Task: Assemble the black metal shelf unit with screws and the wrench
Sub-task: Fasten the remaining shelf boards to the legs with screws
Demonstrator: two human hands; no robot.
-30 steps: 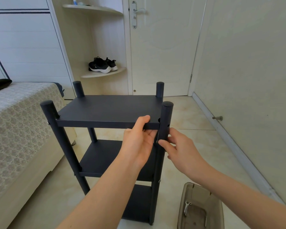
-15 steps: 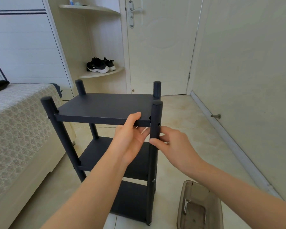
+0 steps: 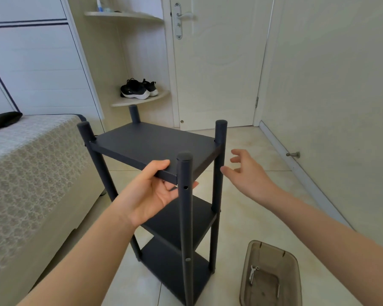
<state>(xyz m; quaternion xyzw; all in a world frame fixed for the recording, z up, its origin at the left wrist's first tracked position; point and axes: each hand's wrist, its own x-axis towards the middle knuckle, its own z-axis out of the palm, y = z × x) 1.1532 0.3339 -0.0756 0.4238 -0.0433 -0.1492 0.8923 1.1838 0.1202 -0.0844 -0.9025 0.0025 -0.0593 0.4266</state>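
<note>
Left hand [image 3: 150,193] steadies the shelf unit [image 3: 155,146], right hand [image 3: 245,171] free beside it
The left hand grips the front edge of the top board [image 3: 142,142], thumb above and fingers below, just beside the near post [image 3: 184,217]; I judge this keeps the unit from turning on the floor [image 3: 252,217]. The right hand is spread and holds nothing, close to the right post [image 3: 219,184]; I cannot tell if its thumb touches. A hole [image 3: 185,187] in the near post, just beside the left hand's fingers, has no screw, so this joint seems not yet fastened. Below the right forearm lies a tray [image 3: 272,248] with a small metal tool, probably the wrench [image 3: 252,273], kept in reach
</note>
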